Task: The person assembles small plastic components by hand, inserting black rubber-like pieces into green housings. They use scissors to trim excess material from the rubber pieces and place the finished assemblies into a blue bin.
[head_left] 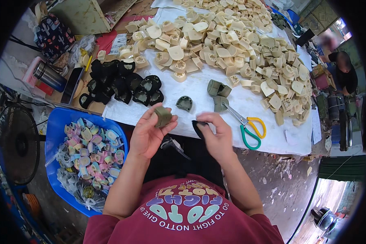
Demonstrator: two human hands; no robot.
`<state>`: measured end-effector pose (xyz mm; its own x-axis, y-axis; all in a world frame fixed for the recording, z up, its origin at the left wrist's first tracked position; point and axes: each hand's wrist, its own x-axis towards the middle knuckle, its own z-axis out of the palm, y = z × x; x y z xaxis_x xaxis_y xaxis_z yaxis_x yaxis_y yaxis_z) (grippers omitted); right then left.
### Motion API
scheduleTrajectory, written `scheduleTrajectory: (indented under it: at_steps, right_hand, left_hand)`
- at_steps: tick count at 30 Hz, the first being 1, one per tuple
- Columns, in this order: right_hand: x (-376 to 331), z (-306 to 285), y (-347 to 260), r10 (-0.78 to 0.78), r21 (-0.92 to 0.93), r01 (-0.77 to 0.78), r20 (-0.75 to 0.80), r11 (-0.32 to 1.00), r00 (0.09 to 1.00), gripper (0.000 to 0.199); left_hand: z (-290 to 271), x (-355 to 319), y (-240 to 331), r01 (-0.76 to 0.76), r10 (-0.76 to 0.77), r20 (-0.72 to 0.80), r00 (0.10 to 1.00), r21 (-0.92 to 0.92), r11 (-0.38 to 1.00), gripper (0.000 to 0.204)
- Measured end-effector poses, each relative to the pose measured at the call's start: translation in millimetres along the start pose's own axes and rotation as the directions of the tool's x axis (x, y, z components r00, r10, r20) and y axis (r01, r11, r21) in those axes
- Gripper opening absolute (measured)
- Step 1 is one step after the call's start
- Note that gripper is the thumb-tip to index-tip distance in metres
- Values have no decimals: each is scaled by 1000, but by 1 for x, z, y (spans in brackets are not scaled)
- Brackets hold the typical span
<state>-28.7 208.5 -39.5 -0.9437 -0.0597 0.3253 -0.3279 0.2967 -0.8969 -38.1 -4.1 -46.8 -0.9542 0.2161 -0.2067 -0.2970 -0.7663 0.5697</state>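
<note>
- Our left hand (148,132) grasps an olive heel block (163,116) above the desk (199,87) edge
- Our right hand (215,136) pinches a black strip (198,129)
- We judge the wrapping step; next the strip must meet the block

The scene is evenly and brightly lit by soft daylight. The white table sheet (199,87) is the brightest surface and shows no hard glare. Shadows beneath the cream blocks (232,44) on the sheet are faint and short. To the right of the sheet, an open bright area is overexposed. Below the sheet, the floor is dimmer. Fisheye distortion bends the sheet's front edge, and a black vignette encloses the corners. Focus is sharp at the sheet; detail softens toward the rim.
</note>
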Motion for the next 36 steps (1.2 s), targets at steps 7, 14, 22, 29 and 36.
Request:
scheduleTrajectory:
  at_steps: [7, 14, 22, 29, 36]
  right_hand:
    - [9, -48, -68, 269, 138, -328, 330, 935, 905, 28]
    - [5, -35, -80, 304, -18, -313, 299, 950, 905, 51]
    - [6, -36, -88, 292, -152, -257, 296, 954, 909, 56]
    - [9, -38, -94, 351, -141, -324, 275, 936, 895, 54]
    - [8, -37, -95, 345, -157, -312, 277, 937, 897, 53]
  left_hand:
    - [47, -21, -12, -53, -1, 111, 994, 485, 873, 43]
    - [63, -29, -11, 19, -84, 94, 992, 550, 835, 57]
    - [73, -37, -7, -31, -96, 159, 983, 651, 759, 83]
    - [78, -37, -5, -106, -80, 213, 974, 735, 670, 84]
    - [78, -39, -9, -209, 11, 248, 969, 791, 575, 75]
